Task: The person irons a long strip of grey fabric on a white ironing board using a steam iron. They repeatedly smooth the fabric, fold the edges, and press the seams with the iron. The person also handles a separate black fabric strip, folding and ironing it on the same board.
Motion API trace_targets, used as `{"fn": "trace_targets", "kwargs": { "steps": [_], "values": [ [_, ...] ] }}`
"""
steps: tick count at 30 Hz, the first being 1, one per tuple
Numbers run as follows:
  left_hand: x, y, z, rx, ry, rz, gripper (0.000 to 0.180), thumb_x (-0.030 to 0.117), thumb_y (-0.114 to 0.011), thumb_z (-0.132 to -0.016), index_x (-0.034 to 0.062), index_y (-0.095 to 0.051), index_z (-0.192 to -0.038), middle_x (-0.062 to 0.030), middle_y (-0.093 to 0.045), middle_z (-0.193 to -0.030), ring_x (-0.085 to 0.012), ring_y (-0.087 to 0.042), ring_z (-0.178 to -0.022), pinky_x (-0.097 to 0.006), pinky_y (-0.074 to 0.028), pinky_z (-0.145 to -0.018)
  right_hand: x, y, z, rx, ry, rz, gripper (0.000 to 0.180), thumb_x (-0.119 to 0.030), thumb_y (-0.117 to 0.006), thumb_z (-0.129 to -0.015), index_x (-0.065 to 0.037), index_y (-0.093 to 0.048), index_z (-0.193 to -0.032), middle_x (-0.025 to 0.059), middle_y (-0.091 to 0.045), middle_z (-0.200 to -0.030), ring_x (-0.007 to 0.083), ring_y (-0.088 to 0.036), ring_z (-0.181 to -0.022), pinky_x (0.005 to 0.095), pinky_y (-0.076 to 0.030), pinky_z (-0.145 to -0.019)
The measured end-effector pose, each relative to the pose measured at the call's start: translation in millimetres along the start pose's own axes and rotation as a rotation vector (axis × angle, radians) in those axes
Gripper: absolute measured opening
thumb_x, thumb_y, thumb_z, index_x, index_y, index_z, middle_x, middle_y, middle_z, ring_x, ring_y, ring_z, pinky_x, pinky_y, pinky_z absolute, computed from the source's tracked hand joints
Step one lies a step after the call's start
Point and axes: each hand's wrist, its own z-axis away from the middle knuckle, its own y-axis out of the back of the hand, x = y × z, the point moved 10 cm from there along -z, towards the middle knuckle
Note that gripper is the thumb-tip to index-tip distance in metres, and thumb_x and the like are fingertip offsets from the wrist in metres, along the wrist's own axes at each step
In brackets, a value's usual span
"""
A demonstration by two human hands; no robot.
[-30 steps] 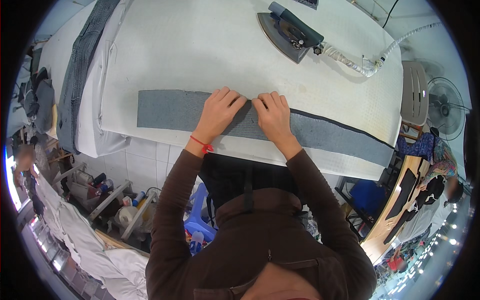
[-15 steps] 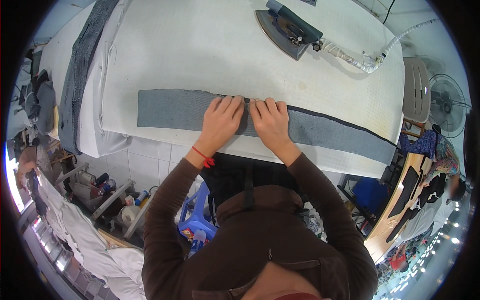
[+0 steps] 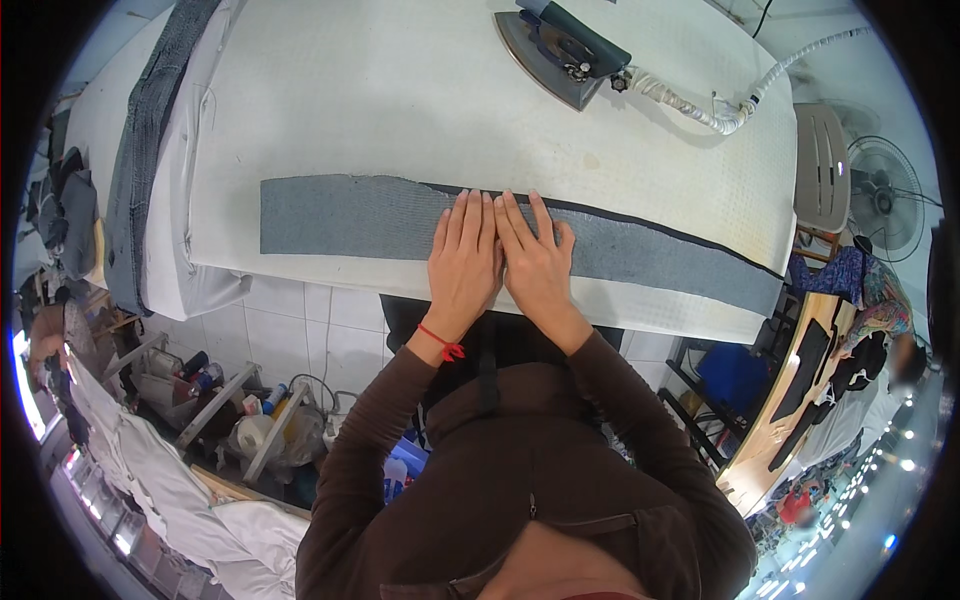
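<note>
Now both hands lie flat, fingers straight and together, gripping nothing: the left hand [image 3: 465,258] and right hand [image 3: 535,265] side by side press the middle of a long grey fabric strip [image 3: 340,215] stretched along the near edge of the white padded table [image 3: 400,100]. This looks like smoothing before pressing; the steam iron [image 3: 560,45] rests far right, untouched, and reaching it would mean lifting one palm.

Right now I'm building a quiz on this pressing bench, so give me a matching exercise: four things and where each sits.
Things:
1. steam iron
2. grey fabric strip
3. red wrist string
4. electric fan

Places:
A. flat along the pad's near edge
B. on the left hand's wrist
C. far side of the white pad
D. off the bench, to the right

Pairs: 1-C, 2-A, 3-B, 4-D
</note>
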Motion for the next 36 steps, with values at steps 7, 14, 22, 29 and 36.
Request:
{"fn": "trace_targets", "kwargs": {
  "steps": [7,14,22,29,36],
  "values": [
    [6,-1,-3,-0.004,0.05,-0.066,0.067,0.031,-0.065,-0.108,0.0009,-0.055,-0.166,-0.0221,-0.056,-0.167,-0.039,-0.048,-0.16,-0.058,-0.035,-0.133,54,11,-10,-0.043,-0.137,-0.595,0.053,-0.008,-0.07,-0.106,-0.006,-0.066,-0.158,0.0166,-0.066,-0.163,0.0393,-0.06,-0.153,0.0562,-0.046,-0.122],
    [8,1,-5,0.04,0.106,-0.053,0.068,0.032,-0.068,-0.105,0.0023,-0.057,-0.165,-0.0226,-0.057,-0.166,-0.0388,-0.051,-0.158,-0.06,-0.035,-0.132,124,133,-156,0.395,-0.02,-0.267,0.043,-0.012,-0.078,-0.105,0.004,-0.072,-0.144,0.0294,-0.076,-0.139,0.0454,-0.075,-0.128,0.0499,-0.061,-0.107],
    [-1,4,-3,0.102,0.086,0.03,0.064,0.03,-0.069,-0.103,0.0017,-0.062,-0.161,-0.0234,-0.061,-0.161,-0.0403,-0.054,-0.154,-0.06,-0.038,-0.131,156,33,-291,-0.1,-0.161,-0.124,0.065,-0.057,-0.072,-0.106,0.002,-0.077,-0.132,0.0264,-0.083,-0.114,0.048,-0.081,-0.105,0.054,-0.063,-0.097],
    [-1,8,-2,0.127,0.089,0.048,0.063,0.029,-0.07,-0.102,0.0012,-0.064,-0.158,-0.0221,-0.062,-0.161,-0.0397,-0.056,-0.153,-0.06,-0.039,-0.13,172,16,-293,-0.325,-0.271,-0.127,0.083,-0.075,-0.064,-0.104,0.004,-0.08,-0.123,0.0321,-0.082,-0.117,0.0519,-0.08,-0.109,0.0547,-0.061,-0.1],
    [-4,7,-5,0.131,0.097,0.058,0.061,0.026,-0.071,-0.102,0.0012,-0.064,-0.157,-0.022,-0.063,-0.159,-0.0391,-0.056,-0.153,-0.059,-0.04,-0.129,155,77,-178,-0.454,-0.236,-0.251,0.069,-0.062,-0.07,-0.106,0.005,-0.077,-0.096,0.0311,-0.076,-0.084,0.0463,-0.078,-0.079,0.0509,-0.059,-0.074]
  ]
}}
